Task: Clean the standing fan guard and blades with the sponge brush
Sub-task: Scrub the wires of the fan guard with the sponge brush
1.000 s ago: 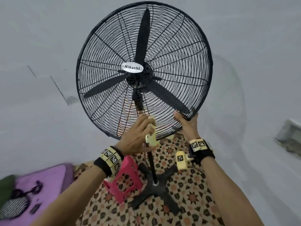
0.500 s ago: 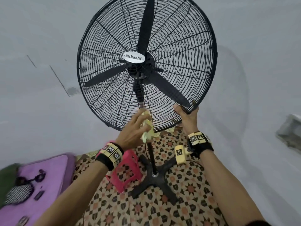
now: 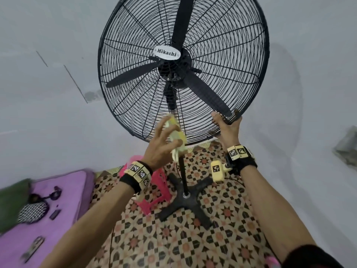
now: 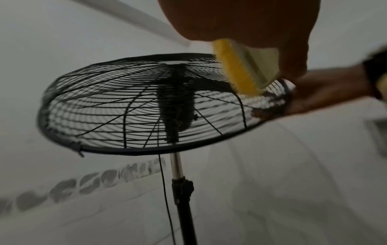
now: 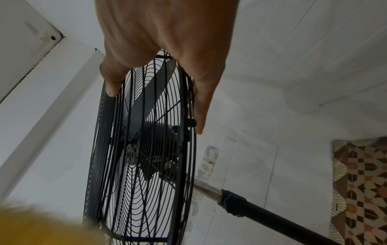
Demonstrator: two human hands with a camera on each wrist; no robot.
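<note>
Left hand [image 3: 162, 146], fingers curled round the yellow sponge brush [image 3: 176, 135], presses it on the fan guard [image 3: 241, 55] at frame centre. Right hand [image 3: 228, 128] grips the guard's lower right rim, thumb in front, fingers behind. Both forearms reach upward.

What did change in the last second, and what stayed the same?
The left hand slid the sponge brush a little up the lower part of the fan guard, toward the hub. The right hand kept its grip on the guard's lower rim, and the blades did not turn.
</note>
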